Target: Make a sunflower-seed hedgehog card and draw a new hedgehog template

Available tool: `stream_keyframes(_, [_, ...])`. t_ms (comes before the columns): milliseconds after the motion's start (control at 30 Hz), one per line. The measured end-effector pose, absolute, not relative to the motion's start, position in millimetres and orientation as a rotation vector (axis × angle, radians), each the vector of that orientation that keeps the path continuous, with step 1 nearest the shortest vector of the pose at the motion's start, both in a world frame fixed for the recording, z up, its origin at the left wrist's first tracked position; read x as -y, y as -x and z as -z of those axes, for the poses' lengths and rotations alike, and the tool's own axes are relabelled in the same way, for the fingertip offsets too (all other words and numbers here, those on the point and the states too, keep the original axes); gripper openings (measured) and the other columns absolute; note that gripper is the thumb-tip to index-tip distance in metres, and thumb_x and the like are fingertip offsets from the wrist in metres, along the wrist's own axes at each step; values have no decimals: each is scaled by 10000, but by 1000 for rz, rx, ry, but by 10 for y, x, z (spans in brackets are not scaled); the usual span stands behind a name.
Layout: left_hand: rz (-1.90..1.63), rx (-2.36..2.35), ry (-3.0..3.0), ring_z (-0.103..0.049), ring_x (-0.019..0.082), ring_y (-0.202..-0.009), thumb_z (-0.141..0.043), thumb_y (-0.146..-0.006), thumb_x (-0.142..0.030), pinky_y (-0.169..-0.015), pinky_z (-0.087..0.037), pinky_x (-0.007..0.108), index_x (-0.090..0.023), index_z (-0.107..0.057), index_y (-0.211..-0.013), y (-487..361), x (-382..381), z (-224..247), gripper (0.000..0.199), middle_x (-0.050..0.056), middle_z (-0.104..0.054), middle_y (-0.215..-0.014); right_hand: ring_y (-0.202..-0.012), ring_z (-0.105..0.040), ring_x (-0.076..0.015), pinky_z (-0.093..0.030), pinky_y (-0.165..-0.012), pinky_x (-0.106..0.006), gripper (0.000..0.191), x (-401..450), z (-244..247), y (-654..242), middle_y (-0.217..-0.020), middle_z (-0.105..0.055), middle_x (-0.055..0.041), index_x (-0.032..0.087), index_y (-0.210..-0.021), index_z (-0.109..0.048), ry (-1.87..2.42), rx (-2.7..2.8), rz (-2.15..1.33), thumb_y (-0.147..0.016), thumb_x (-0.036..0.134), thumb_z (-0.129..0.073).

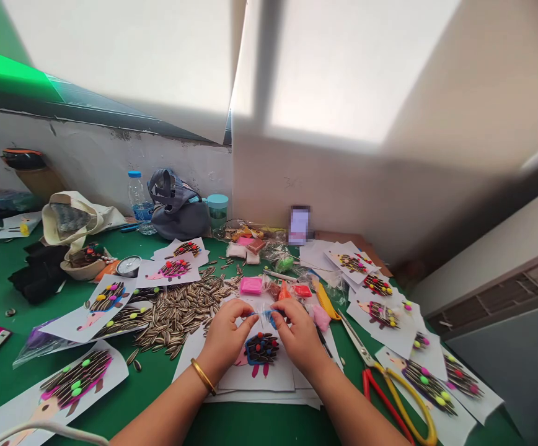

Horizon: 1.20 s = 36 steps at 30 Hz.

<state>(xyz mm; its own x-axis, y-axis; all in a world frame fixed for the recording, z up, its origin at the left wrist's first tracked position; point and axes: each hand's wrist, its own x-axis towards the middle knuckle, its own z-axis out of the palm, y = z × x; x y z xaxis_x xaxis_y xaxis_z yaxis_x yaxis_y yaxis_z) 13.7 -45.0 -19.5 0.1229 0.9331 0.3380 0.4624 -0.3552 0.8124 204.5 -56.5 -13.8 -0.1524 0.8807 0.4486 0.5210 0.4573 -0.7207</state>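
in the head view, both hands meet over the middle of the tabletop, working on a small clear wrapper with something blue, perhaps clay, in it. the step in hand looks like opening or closing that wrapper; which, i cannot tell. as i judge it, the next move calls for a steady hold at both ends and a light pull or twist, clear of the hedgehog on the sheet just below and nearer.

the left hand comes in from the near left, bangle at the wrist, its thumb and forefinger pinching the wrapper's left end. the right hand mirrors it from the near right, thumb and forefinger pinching by the blue part. each grip is pressed together at the tips, the wrists raised a little, the other fingers curled and partly hidden. seeds lie to the left, scissors to the right, pink clay just beyond.
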Motion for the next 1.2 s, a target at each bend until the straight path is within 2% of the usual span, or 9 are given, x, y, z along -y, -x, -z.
stream_keyframes(200, [-1232,-1366,-1719,-650,232,-895,-641,-814,-360,-841,-498,374,-232,-748,-867,-92,399,209,175,56,-729,-909,-1052,-561,-224,-493,-890,-368,230,455,251,-2123,-1124,-610,-96,210,-1110,-612,1311,1885,-350,-924,180,-479])
stream_keyframes(333, [-1193,-1383,-1604,-665,264,-962,-662,-783,-367,-922,-486,426,-239,-772,-914,-113,391,232,214,67,-756,-971,-1054,-550,-262,-464,-913,-435,277,415,295,-2109,-1069,-667,-72,236,-1104,-649,1368,2073,-92,-881,128,-527])
stream_keyframes(467, [-1158,-1304,-1396,-692,258,-925,-662,-770,-373,-895,-516,424,-216,-744,-1001,-159,415,215,291,77,-762,-981,-1088,-527,-285,-455,-913,-455,341,431,275,-2105,-1160,-652,-76,238,-1181,-632,1395,2049,45,-855,153,-582])
stream_keyframes(567, [-1161,-1194,-1262,-702,240,-889,-679,-748,-367,-861,-534,393,-202,-701,-1036,-191,431,181,333,69,-764,-928,-1094,-527,-269,-442,-947,-455,340,478,229,-2104,-1170,-641,-78,228,-1200,-620,1321,2022,32,-871,164,-559])
stream_keyframes(700, [-1155,-1205,-1257,-682,228,-834,-751,-678,-371,-790,-532,347,-179,-695,-842,-195,440,142,259,65,-737,-860,-1086,-537,-256,-444,-944,-449,305,550,154,-2085,-1140,-643,-73,240,-1167,-629,1232,2001,-43,-888,161,-535])
stream_keyframes(800, [-1089,-1211,-1341,-648,200,-740,-683,-756,-398,-726,-506,323,-177,-692,-787,-165,453,119,224,47,-709,-755,-1069,-545,-247,-447,-934,-445,307,600,99,-2057,-1123,-645,-68,249,-1168,-624,1168,1973,-96,-894,151,-526])
stream_keyframes(933, [-1091,-1199,-1472,-566,157,-637,-554,-861,-453,-655,-445,285,-180,-620,-651,-140,480,91,350,9,-621,-629,-1045,-552,-237,-451,-919,-440,285,666,43,-2008,-1107,-647,-65,249,-1150,-628,1106,1954,-149,-904,155,-520])
stream_keyframes(1100, [-1139,-1126,-1306,-577,165,-708,-711,-736,-372,-689,-464,279,-178,-639,-757,-182,506,48,208,4,-634,-733,-1030,-553,-233,-460,-900,-428,282,734,14,-1957,-1101,-644,-68,248,-1153,-629,1089,1943,-204,-905,166,-523])
stream_keyframes(1200, [-1110,-1072,-1241,-614,193,-776,-677,-775,-375,-754,-482,309,-174,-670,-873,-206,522,10,224,34,-675,-794,-1026,-553,-229,-461,-901,-422,290,757,-2,-1937,-1103,-643,-67,251,-1157,-627,1088,1935,-232,-907,163,-508])
